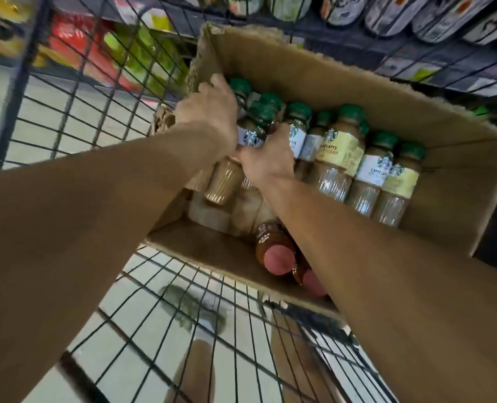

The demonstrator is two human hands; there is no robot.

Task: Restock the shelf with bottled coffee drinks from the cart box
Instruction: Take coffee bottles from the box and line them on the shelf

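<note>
**Both hands in the box**

The left hand (209, 104) is curling over the cardboard box (357, 91) wall. The right hand (269, 159) is gripping ribbed, green-capped bottles (340, 158) lying inside. The box is sitting in a wire cart (67, 109) below the shelf (415, 45).

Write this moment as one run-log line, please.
stage: picking | left hand: in box among bottles | right hand: gripping a bottle | shelf: unreached
</note>
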